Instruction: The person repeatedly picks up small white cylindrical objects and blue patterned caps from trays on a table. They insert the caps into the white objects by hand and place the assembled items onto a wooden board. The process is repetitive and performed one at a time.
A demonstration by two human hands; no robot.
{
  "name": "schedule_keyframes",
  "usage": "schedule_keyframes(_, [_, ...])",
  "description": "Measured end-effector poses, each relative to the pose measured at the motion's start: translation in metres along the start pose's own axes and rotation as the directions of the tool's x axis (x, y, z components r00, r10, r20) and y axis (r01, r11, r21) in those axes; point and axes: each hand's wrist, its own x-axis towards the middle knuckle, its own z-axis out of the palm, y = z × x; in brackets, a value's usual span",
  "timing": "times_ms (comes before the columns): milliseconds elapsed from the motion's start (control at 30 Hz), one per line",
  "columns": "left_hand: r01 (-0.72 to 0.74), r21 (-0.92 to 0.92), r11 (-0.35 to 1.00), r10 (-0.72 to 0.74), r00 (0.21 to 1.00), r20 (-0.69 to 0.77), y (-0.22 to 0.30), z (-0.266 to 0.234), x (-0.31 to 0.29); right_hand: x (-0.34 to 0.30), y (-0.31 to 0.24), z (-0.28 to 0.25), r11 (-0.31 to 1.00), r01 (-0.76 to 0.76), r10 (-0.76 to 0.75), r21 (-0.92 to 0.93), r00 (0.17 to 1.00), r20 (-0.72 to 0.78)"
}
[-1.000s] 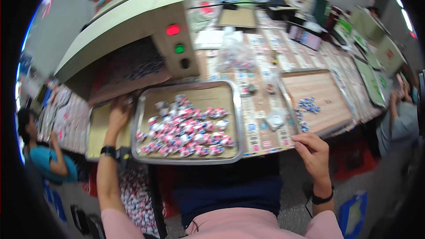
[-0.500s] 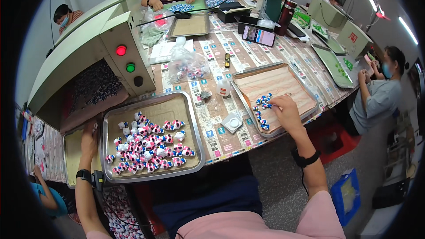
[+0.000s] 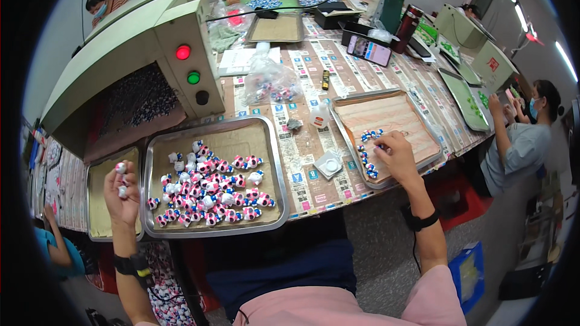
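Note:
My left hand [image 3: 122, 199] is raised palm up beside the left tray [image 3: 279, 175], its fingers curled round a couple of small white figurines [image 3: 122, 192] with pink marks. That tray holds a spread of small pink, white and blue figurines [image 3: 208, 190]. On the right, my right hand [image 3: 396, 156] is over a paper-lined tray [image 3: 386, 111], thumb and fingertips pinched together. They are at a curved row of small blue-and-white pieces [image 3: 364, 156]. Whatever lies between these fingertips is too small to make out.
A beige machine [image 3: 175, 30] with red and green lights stands at the left, dark pieces in its opening. Another tray [image 3: 99, 205] lies below it. A bagged batch of figurines [image 3: 272, 87], a small white bottle [image 3: 319, 115] and a white square object [image 3: 328, 165] sit mid-table. Co-workers sit around.
My left hand has come away from below the machine's opening and turned palm up, showing the figurines. My right hand stays at the row of pieces. The whole view has shifted slightly.

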Motion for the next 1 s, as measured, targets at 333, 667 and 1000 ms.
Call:
schedule_keyframes(333, [0.406, 0.122, 0.905, -0.42, 0.901, 0.114, -0.145, 0.091, -0.088, -0.019, -0.075, 0.004, 0.812, -0.196, 0.026, 0.55, 0.953, 0.302])
schedule_keyframes(667, [0.621, 0.136, 0.772, -0.633, 0.733, 0.247, -0.214, 0.12, -0.098, -0.005, -0.08, 0.033, 0.923, -0.077, -0.003, 0.378, 0.978, 0.207])
schedule_keyframes(1000, [0.631, 0.187, 0.753, -0.658, 0.712, 0.245, -0.232, 0.113, -0.099, 0.001, -0.086, 0.05, 0.986, 0.151, -0.162, 0.076, 0.971, 0.177])
